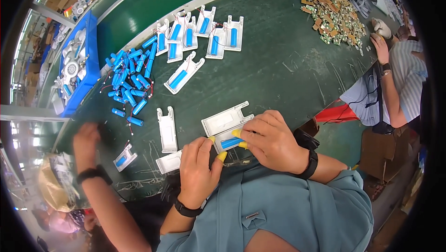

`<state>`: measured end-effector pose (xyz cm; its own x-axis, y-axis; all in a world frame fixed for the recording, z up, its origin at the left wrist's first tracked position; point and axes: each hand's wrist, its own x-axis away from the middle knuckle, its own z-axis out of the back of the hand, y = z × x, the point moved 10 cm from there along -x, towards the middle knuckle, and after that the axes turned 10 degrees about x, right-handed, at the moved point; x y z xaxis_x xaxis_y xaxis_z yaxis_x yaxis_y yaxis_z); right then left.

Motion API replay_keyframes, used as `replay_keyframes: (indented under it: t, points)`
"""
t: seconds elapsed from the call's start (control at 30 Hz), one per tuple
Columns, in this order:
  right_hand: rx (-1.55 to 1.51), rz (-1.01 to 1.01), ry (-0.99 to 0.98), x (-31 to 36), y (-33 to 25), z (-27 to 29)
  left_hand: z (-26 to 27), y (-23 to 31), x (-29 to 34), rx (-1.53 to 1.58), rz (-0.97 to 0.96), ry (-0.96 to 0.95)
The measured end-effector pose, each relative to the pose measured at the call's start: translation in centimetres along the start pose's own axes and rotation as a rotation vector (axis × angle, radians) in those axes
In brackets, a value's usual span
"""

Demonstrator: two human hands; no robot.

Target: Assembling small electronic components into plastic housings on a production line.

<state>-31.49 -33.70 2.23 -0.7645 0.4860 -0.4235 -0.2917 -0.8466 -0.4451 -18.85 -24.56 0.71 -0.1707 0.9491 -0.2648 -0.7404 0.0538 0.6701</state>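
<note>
A white plastic shell with a blue cylindrical battery [231, 142] lying in it is in front of me, at the table's near edge. My left hand [200, 166] grips the shell's left end between thumb and fingers. My right hand [276, 142] holds its right end, fingertips pressed beside the battery. Yellow finger cots cover some fingertips of both hands. Just beyond lies an open white shell [225, 120] with no battery. Another white shell [167, 130] lies to the left, and one more [169, 162] is partly hidden behind my left hand.
Loose blue batteries [125, 77] with wires are heaped at far left. Several battery-filled shells [188, 36] lie beyond. Circuit boards [332, 15] are piled far right. A blue bin [93, 66] stands left. Co-workers' hands [87, 138] [380, 47] are at both sides; a small shell [124, 157] lies left.
</note>
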Motion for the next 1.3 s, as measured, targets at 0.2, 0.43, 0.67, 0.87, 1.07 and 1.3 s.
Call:
replay_keyframes:
  t: [0.2,0.43,0.67,0.87,1.07,1.3]
  points:
    - [0.007,-0.009,-0.036,0.2,0.2,-0.8,-0.2,0.3,0.0,-0.002,-0.017,0.007]
    - [0.017,-0.002,-0.035,0.0,0.0,-1.2,-0.3,0.4,0.0,-0.011,-0.025,0.004]
    - [0.045,-0.019,-0.037,-0.5,0.0,-1.4,-0.5,0.0,0.0,-0.008,-0.026,-0.008]
    - [0.041,-0.06,-0.123,0.1,0.3,-1.9,-0.5,0.3,-0.2,-0.015,-0.006,-0.024]
    - [-0.226,-0.176,-0.051,0.9,1.9,0.6,-0.4,0.9,-0.4,-0.051,-0.065,-0.057]
    - [-0.239,-0.32,0.123,1.9,5.3,2.7,0.1,0.9,-0.6,0.056,-0.012,-0.12]
